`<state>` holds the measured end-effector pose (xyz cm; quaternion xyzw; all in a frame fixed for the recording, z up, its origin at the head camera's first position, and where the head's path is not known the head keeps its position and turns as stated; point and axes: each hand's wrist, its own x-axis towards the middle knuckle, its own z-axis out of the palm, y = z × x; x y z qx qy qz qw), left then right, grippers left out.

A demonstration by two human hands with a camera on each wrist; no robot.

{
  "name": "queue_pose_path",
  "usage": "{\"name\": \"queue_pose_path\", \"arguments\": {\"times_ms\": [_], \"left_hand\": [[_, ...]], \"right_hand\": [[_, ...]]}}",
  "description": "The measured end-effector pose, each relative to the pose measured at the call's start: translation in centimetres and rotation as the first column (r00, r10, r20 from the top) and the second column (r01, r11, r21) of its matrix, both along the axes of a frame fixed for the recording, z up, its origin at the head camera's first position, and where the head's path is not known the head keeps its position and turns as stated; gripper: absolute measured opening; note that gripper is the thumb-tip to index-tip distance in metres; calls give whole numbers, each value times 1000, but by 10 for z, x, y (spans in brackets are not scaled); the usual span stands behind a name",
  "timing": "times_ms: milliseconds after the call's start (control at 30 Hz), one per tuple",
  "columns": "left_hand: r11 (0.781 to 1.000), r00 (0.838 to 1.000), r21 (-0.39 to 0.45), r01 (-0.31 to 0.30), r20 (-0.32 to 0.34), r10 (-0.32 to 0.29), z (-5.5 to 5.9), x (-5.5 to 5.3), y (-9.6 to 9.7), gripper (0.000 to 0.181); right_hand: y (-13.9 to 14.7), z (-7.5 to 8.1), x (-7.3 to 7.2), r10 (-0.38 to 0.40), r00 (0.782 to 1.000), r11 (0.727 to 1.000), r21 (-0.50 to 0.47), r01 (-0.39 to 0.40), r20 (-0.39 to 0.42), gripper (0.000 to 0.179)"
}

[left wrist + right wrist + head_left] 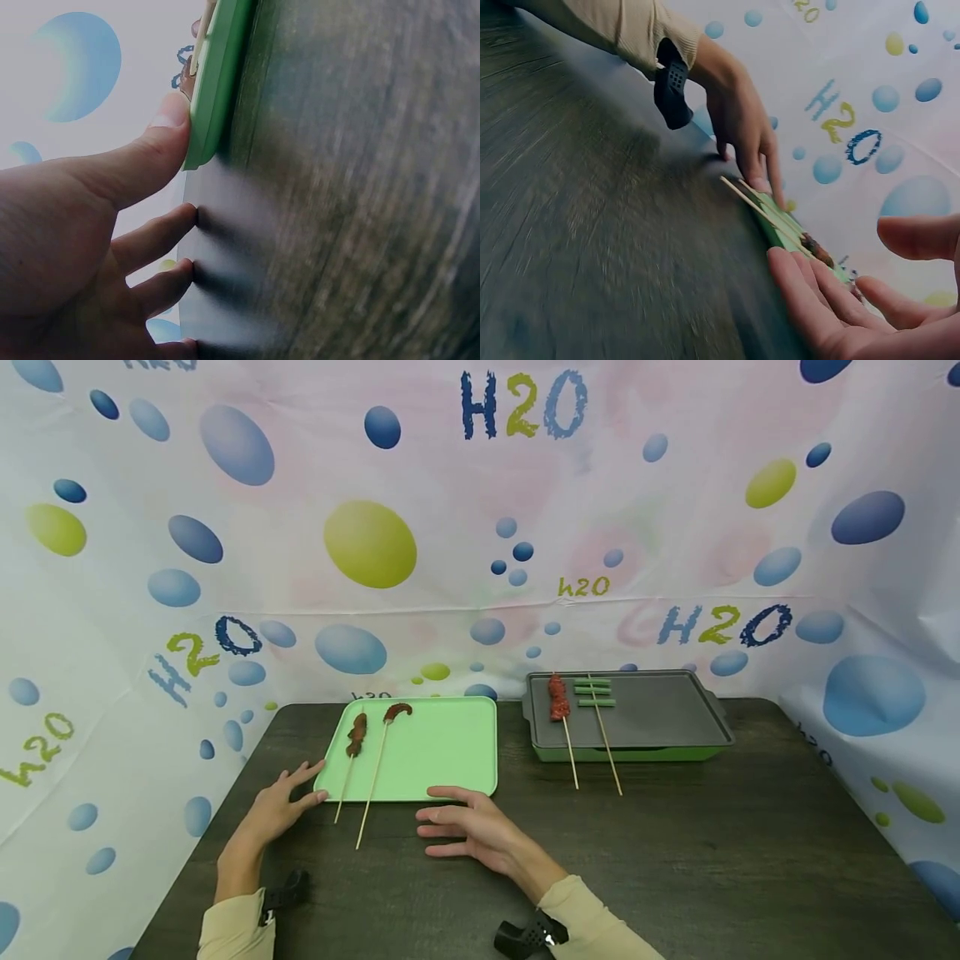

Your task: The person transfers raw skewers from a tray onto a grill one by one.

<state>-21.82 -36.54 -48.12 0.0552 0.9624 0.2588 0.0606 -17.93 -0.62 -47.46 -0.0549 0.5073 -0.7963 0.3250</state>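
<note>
My left hand (274, 806) is at the front left corner of a light green tray (442, 752). Its thumb (161, 139) touches the tray's rim, and the other fingers are spread, tips down by the tabletop. On the tray's left side lie a skewer of brown meat pieces (357, 735) and a skewer with a curled reddish-brown piece (397, 712), their sticks jutting over the front edge. Just in front of the tray's right part, my right hand (476, 831) has its fingers spread and holds nothing. In the right wrist view its fingers overlap the tray.
A grey grill plate (660, 710) on a green base stands at the back right. On its left part lie a red meat skewer (558, 697) and a skewer of green pieces (594, 687), sticks jutting forward. Behind the dark wooden table (712, 860) hangs a patterned backdrop (480, 485).
</note>
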Motion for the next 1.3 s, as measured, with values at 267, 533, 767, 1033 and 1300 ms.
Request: {"name": "queue_pose_path", "arguments": {"times_ms": [267, 533, 767, 1033, 1300], "left_hand": [[1000, 1000, -2, -7, 5, 7, 1, 4, -1, 72], [1000, 1000, -6, -6, -5, 6, 1, 2, 2, 71], [1000, 1000, -14, -25, 3, 25, -1, 0, 3, 72], [999, 999, -11, -36, 18, 36, -1, 1, 2, 72], [999, 999, -28, -35, 15, 35, 3, 1, 4, 72]], "right_hand": [[-38, -5, -6, 7, 999, 1000, 7, -8, 47, 57], [-62, -11, -12, 16, 996, 1000, -22, -14, 91, 60], [-81, -15, -15, -6, 992, 999, -37, 11, 125, 61], [-97, -15, -20, -25, 987, 999, -43, 32, 160, 62], [-103, -15, -21, -120, 985, 993, 12, 119, 122, 52]]}}
